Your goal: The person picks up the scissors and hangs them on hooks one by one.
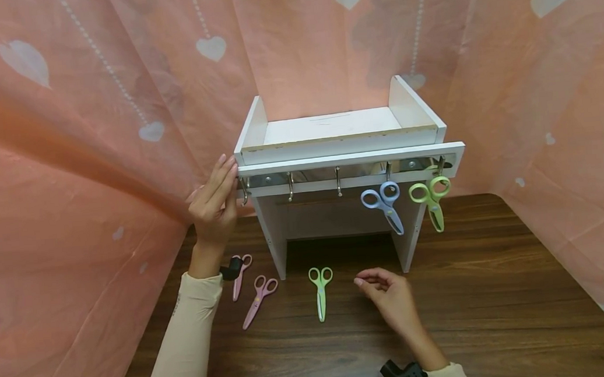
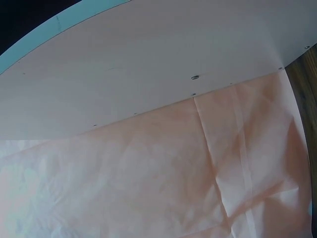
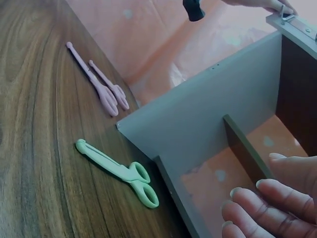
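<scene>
My left hand (image 1: 213, 203), fingers straight, rests against the left end of the hook rail (image 1: 312, 186) on a white shelf (image 1: 330, 147). Above the table, my right hand (image 1: 392, 296) is loosely curled and holds nothing; the right wrist view shows its fingers (image 3: 267, 210) too. Nearest to it lies a pair of green scissors (image 1: 321, 295), handles toward the shelf. Blue scissors (image 1: 387, 206) and another green pair, light green scissors (image 1: 433, 200), hang from the two right-hand hooks. Two pairs of pink scissors (image 1: 259, 299) lie on the table beside my left forearm.
Three hooks (image 1: 338, 183) at the rail's left and middle carry nothing. The shelf's side panels (image 1: 272, 237) stand on the brown wooden table (image 1: 488, 292). Pink cloth (image 1: 303, 48) with white hearts surrounds the back and sides. In the left wrist view a pale panel (image 2: 148, 74) fills the upper part.
</scene>
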The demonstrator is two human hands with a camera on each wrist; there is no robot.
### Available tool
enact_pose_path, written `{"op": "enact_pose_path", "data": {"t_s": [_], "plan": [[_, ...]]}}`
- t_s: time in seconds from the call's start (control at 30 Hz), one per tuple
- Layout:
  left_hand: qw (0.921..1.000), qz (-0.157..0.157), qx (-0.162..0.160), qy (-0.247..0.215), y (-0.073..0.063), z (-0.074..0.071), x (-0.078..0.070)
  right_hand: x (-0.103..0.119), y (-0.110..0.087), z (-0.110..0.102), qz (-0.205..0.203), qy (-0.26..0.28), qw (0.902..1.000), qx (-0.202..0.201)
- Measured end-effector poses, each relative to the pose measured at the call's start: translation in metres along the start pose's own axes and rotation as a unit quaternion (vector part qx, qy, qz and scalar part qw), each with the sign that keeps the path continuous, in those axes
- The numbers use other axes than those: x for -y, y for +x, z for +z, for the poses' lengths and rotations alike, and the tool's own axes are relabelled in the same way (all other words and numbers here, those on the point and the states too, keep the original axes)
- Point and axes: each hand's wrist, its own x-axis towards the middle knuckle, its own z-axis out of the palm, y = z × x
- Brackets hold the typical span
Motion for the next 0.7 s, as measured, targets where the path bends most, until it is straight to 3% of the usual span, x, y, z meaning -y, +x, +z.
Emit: {"op": "enact_pose_path", "data": {"t_s": [0.33, 0.7], "plan": [[1.0, 0.001, -0.002, 0.001, 0.0, 0.001, 0.001, -0.012, 0.0, 0.016, 0.016, -0.035, 0.999, 0.023], [1.0, 0.005, -0.007, 0.001, 0.002, 0.001, -0.002, -0.017, 0.001, 0.025, -0.012, -0.073, 0.9967, 0.035]]}}
